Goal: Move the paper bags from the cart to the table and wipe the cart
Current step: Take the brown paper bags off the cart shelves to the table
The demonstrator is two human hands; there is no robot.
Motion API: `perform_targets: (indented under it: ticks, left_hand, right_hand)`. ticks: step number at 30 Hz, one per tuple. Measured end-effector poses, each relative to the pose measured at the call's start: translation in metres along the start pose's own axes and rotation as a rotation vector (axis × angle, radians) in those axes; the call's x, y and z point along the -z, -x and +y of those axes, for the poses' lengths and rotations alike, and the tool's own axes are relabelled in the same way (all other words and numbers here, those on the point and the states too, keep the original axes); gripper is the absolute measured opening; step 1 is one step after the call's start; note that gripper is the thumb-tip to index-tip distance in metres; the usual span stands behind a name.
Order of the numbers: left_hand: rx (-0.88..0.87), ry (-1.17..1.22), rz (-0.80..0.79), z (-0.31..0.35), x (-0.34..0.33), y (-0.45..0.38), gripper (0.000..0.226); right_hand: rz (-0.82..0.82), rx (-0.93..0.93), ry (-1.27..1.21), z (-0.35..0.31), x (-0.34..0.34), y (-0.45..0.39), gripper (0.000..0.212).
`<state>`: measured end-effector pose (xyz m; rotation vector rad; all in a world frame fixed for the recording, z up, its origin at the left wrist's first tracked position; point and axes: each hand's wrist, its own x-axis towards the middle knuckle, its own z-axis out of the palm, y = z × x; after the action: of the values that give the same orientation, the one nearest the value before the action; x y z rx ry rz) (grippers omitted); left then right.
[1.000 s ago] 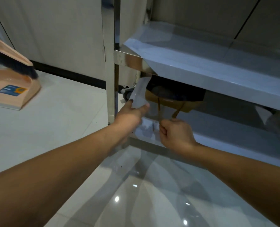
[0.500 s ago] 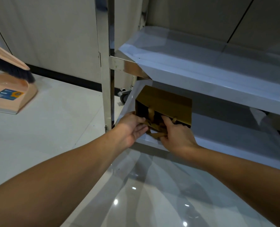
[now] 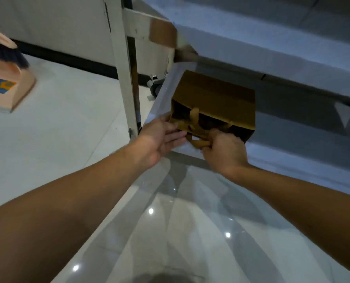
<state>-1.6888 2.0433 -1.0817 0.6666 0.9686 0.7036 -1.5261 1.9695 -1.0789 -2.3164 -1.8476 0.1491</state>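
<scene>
I am at the first step, taking a brown paper bag [image 3: 215,103] off the lower shelf [image 3: 292,158] of the cart [image 3: 125,78]; the bag lies on its side at about 12 o'clock from my hands, its open mouth toward me. My right hand [image 3: 224,153] has its fingers curled around the handles [image 3: 197,132], while my left hand [image 3: 159,137] touches the bag's mouth at 9 o'clock with loosely spread fingers. I think the next move needs a firm pull on the handles, out under the upper shelf [image 3: 272,50], before I carry it to the tabletop, which I cannot see here.

The paper bag [image 3: 215,101] is matt brown kraft paper with flat paper handles [image 3: 196,133]. The cart [image 3: 272,56] is smooth, reflective metal. The floor tiles [image 3: 47,129] are glossy, the dustpan [image 3: 8,86] plastic.
</scene>
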Motion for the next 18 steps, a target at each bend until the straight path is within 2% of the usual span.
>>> perform_targets:
  ticks: [3, 6, 9, 12, 15, 18]
  left_hand:
    - [-0.047, -0.024, 0.072, -0.014, -0.001, 0.017, 0.047]
    - [-0.002, -0.030, 0.243, -0.029, -0.007, 0.051, 0.043]
    - [0.096, -0.151, 0.297, -0.046, -0.013, 0.089, 0.036]
    - [0.214, -0.267, 0.355, -0.053, -0.023, 0.134, 0.038]
    - [0.296, -0.400, 0.345, -0.038, -0.040, 0.184, 0.038]
    - [0.352, -0.543, 0.272, 0.002, -0.055, 0.224, 0.041]
  right_hand:
    - [-0.043, -0.072, -0.041, -0.001, -0.007, 0.027, 0.024]
    - [-0.075, -0.107, -0.130, -0.005, -0.009, 0.066, 0.022]
    - [-0.135, -0.235, -0.232, -0.012, 0.006, 0.092, 0.030]
    - [-0.217, -0.322, -0.261, -0.025, 0.034, 0.116, 0.021]
    - [-0.331, -0.301, -0.206, -0.041, 0.074, 0.151, 0.026]
    - [-0.400, -0.272, -0.306, -0.058, 0.129, 0.172, 0.029]
